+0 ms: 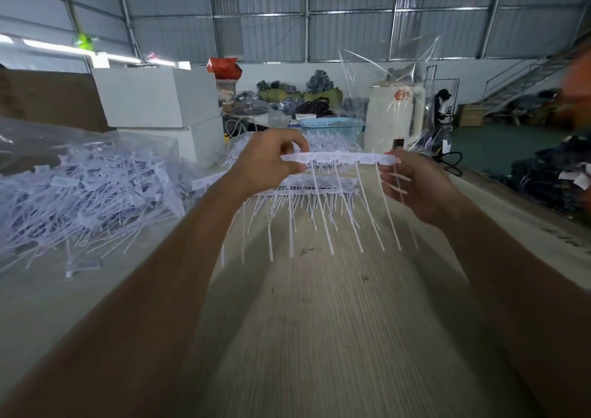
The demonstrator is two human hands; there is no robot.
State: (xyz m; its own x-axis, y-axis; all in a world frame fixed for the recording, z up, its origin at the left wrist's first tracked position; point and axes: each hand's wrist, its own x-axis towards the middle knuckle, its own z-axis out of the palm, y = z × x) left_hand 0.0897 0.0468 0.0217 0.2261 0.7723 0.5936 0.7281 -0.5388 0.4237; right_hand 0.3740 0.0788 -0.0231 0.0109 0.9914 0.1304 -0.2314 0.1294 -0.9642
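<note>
A long white plastic strip of tag ties [339, 158] hangs in the air above the wooden table [319, 321], its thin tails pointing down. My left hand [268, 161] pinches the strip's left end between thumb and fingers. My right hand [419, 184] grips the right end, and a few tails run across its palm. Under the held strip, more strips of ties [307, 193] lie on the table with their tails fanned toward me.
A big loose heap of single white ties [83, 193] on clear plastic covers the table's left side. White boxes [160, 97], a blue basket [332, 128] and a white machine [393, 116] stand behind. A person [443, 107] stands far right near dark clothing piles.
</note>
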